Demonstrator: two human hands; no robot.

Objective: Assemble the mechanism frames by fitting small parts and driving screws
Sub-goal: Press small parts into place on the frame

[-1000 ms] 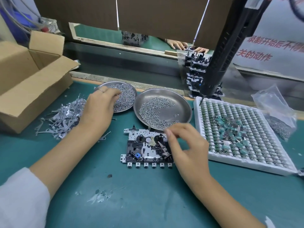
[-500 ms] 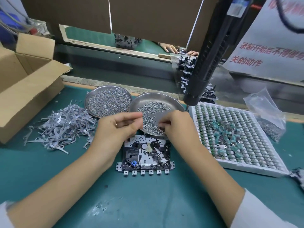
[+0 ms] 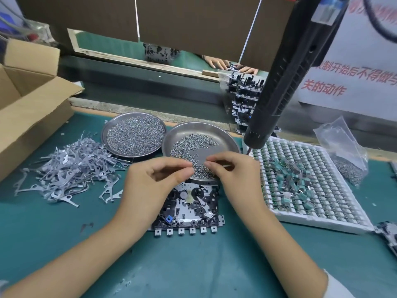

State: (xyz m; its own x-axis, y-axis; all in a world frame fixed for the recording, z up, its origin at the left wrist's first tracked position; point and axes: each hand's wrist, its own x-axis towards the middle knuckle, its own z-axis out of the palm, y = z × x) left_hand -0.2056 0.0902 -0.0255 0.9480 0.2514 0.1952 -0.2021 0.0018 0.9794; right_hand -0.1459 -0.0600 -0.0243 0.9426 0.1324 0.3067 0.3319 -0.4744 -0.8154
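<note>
Green work mat (image 3: pixel 214 265): lying under everything, both forearms crossing it toward the pinch.
Cardboard box (image 3: pixel 28 108): standing open, far left of the hands.
White parts tray (image 3: pixel 322 220): sitting right of the right hand, carrying loose green components.
Black electric screwdriver (image 3: pixel 285 74): hanging tilted, above and right of the pinch.
Heap of grey stamped levers (image 3: pixel 64 171): lying left of the left hand.
Left screw dish (image 3: pixel 133 134): sitting beyond and left of the pinch.
Right screw dish (image 3: pixel 227 140): sitting directly behind the fingertips, its near rim overlapping the frame.
Mechanism frame (image 3: pixel 189 209): lying flat just below and between both hands, tabs toward the person.
Left hand (image 3: pixel 150 186) and right hand (image 3: pixel 238 175): fingers curling, thumb and forefinger tips pinching narrow and nearly meeting; whatever they are holding is too small to identify.
</note>
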